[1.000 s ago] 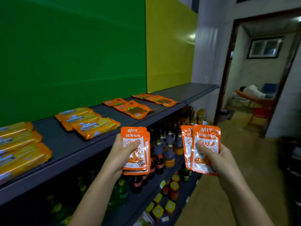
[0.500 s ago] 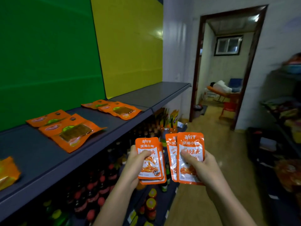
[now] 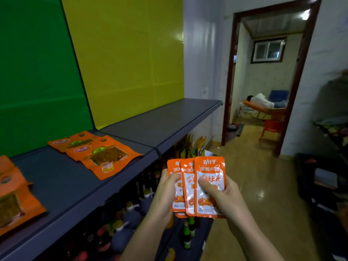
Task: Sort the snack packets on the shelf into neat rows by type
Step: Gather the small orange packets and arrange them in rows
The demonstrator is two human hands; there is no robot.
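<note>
The right hand (image 3: 224, 200) pinches the small orange snack packets (image 3: 209, 172), thumb across the front one. The left hand (image 3: 165, 193) curls round the rear ones; there are perhaps four, fanned. They hang just off the grey shelf (image 3: 62, 185), where bigger orange packs (image 3: 105, 155) lie flat.

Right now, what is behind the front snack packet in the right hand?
Two more orange packets fan out leftward behind the front packet; the left hand grips the leftmost. Another packet edge peeks out below. Their overlapped parts and total count are hidden.
</note>
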